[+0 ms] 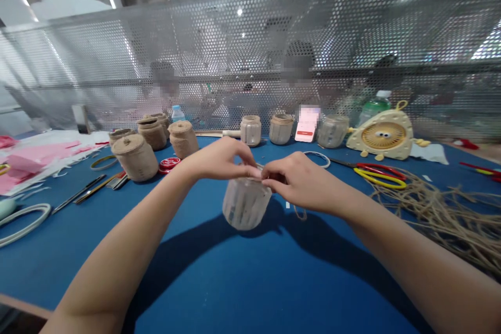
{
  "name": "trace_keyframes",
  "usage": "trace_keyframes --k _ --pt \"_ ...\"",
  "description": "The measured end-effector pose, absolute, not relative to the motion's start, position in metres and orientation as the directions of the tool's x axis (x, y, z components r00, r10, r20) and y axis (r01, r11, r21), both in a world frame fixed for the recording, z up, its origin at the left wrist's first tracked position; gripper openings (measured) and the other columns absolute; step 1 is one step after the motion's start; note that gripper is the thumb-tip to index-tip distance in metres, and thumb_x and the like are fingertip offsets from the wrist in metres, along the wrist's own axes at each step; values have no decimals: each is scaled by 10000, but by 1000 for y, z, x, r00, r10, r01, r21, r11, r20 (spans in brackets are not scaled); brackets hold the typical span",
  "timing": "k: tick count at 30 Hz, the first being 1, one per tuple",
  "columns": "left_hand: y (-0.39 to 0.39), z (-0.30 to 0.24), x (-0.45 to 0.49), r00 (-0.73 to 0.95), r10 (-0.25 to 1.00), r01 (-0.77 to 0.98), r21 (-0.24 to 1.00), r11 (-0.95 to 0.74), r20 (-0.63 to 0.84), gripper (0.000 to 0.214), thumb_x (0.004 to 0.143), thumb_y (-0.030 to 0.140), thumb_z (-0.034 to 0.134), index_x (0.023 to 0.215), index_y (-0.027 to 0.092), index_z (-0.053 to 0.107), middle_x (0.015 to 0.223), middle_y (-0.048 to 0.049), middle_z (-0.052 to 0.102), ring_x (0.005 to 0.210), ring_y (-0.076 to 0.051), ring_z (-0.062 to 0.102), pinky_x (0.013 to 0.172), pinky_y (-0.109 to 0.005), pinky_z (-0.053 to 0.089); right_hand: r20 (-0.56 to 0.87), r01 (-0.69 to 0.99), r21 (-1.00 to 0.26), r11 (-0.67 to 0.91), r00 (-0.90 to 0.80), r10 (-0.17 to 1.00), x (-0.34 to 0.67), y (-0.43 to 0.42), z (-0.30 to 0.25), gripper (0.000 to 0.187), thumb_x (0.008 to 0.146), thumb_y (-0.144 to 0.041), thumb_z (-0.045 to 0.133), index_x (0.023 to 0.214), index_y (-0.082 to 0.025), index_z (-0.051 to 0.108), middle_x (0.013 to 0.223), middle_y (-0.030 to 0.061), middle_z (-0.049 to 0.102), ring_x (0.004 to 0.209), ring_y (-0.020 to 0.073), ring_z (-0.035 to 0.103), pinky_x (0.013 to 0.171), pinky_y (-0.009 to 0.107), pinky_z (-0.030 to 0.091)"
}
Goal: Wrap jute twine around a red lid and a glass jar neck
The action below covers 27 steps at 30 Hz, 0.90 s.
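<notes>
A frosted glass jar point(246, 203) hangs tilted just above the blue table point(250, 282) in the middle of the head view. My left hand point(223, 159) pinches the jar's rim from the left, fingers closed. My right hand point(299, 180) meets it from the right, fingers pinched at the same rim. A short piece of jute twine point(300, 214) dangles under my right hand. What the fingertips grip besides the rim is too small to make out.
Several twine-wrapped jars point(136, 156) stand at the back left, bare jars point(250, 130) at the back centre. A tangle of jute twine point(450, 214) and red-yellow scissors point(379, 175) lie to the right, near a small cream fan point(381, 135). Tools and pink paper point(35, 159) lie left. A perforated metal screen point(352, 52) closes the back.
</notes>
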State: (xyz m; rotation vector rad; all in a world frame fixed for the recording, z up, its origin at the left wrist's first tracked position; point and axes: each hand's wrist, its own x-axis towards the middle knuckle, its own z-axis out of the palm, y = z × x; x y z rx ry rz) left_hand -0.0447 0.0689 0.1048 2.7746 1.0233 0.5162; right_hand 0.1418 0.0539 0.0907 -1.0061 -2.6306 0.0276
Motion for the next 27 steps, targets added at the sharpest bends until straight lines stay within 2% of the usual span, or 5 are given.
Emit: trace_keyframes --k 5,9,15,22,27 --pt "104 109 -103 119 714 904 221 -365 690 555 724 432 548 1210 193 422 1320 -112 348 1232 -260 304 1008 -391 258 295 649 -149 746 -691 660 143 54 91 179 757 -176 478 683 -152 638 615 19 622 511 82 472 509 211 293" --pt "139 101 -148 -194 723 961 275 5 663 786 646 480 603 1289 150 294 1331 -181 271 1253 -324 243 1007 -424 240 284 648 -142 749 -698 657 143 54 91 178 760 -185 472 699 -156 636 640 21 631 538 88 486 520 214 300" --pt "181 79 -179 -169 880 982 156 110 444 854 617 556 584 1271 93 288 1224 -233 410 1130 -362 397 894 -425 344 268 649 -128 750 -705 656 143 52 92 177 763 -186 469 696 -161 631 641 24 628 547 92 487 513 215 292" --pt "198 84 -191 -91 890 995 71 66 447 389 747 379 477 1003 94 549 947 -143 609 921 -259 541 786 -321 384 254 649 -130 749 -709 658 143 50 93 179 763 -176 470 700 -167 637 640 23 623 555 96 495 527 220 299" --pt "201 94 -207 -109 906 994 41 101 409 343 774 397 426 845 120 616 836 -102 632 852 -238 559 730 -294 390 245 656 -135 742 -704 667 142 48 94 177 764 -174 472 705 -168 638 651 23 623 567 96 503 535 216 302"
